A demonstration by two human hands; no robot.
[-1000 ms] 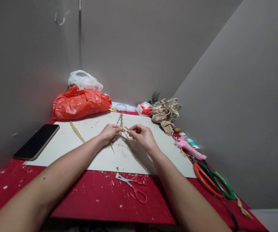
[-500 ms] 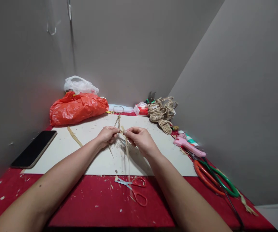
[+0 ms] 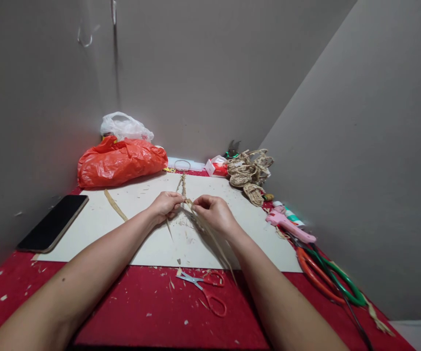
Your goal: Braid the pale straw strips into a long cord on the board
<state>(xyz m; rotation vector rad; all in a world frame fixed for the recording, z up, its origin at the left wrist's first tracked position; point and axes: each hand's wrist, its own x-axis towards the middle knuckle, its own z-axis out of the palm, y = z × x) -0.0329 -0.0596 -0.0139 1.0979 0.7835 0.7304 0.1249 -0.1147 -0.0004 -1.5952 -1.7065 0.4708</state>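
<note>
Over the white board point(image 3: 82, 234), left hand point(image 3: 167, 204) pinched the braided cord point(image 3: 183, 185) and right hand point(image 3: 214, 213) a loose strip point(image 3: 219, 246); cord judged light, pliable (strip possibly splittable), best gripped at its near end.

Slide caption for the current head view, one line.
Left hand and right hand pinch fiber strands over a white board, red-handled scissors lying on the red tabletop.
</note>
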